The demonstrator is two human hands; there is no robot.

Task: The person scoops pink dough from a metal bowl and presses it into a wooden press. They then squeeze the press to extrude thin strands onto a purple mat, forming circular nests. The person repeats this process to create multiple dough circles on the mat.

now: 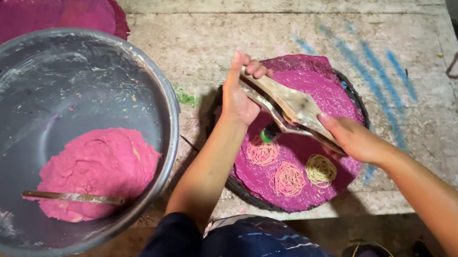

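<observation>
Noodle press squeezed over the tray

Left hand [240,91] and right hand [349,134] clench the press [289,107] above the round tray [355,93]; its green nozzle seems low, so steady circling keeps nests [289,180] neat

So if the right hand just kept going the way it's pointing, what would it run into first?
The right hand points left along the wooden press. Going straight on, it would probably meet the left hand gripping the press's far end, though depth is hard to judge.
</observation>
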